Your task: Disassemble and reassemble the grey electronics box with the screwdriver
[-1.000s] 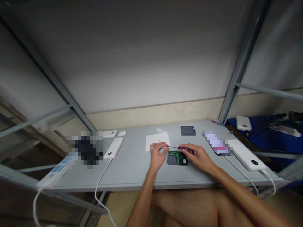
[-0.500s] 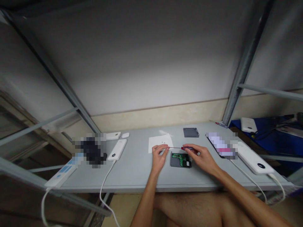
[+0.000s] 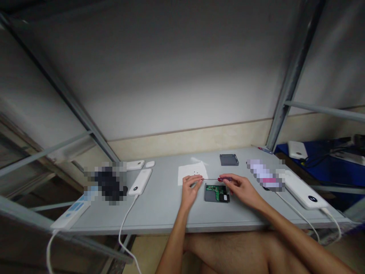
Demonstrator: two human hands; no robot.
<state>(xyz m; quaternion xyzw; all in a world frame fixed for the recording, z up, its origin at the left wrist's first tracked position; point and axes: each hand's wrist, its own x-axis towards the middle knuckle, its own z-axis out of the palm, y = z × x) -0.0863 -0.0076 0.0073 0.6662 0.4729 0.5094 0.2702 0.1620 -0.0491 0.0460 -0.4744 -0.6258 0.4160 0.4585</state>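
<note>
My right hand [image 3: 241, 188] grips the handle of a thin screwdriver [image 3: 211, 179], which has a red collar and lies level, pointing left. At its tip, the fingers of my left hand [image 3: 190, 187] are pinched together. Whatever they hold there is too small to make out. Just below the shaft, an open dark grey case [image 3: 210, 196] rests on the desk with a green circuit board [image 3: 212, 188] inside. Behind my left fingers lies a white paper sheet [image 3: 184, 170] with several tiny dark pieces on it, probably screws.
A flat grey cover [image 3: 229, 160] lies at the back of the desk [image 3: 159, 209]. White power banks [image 3: 140, 182] and a power strip [image 3: 74, 209] stand on the left. At right are a phone [image 3: 264, 173], a larger white power bank [image 3: 305, 192] and trailing cables. Metal posts [image 3: 285, 106] flank the desk.
The view has shifted slightly. More dark specks show on the paper above my left fingers. Both hands keep nearly the same pose around the screwdriver.
</note>
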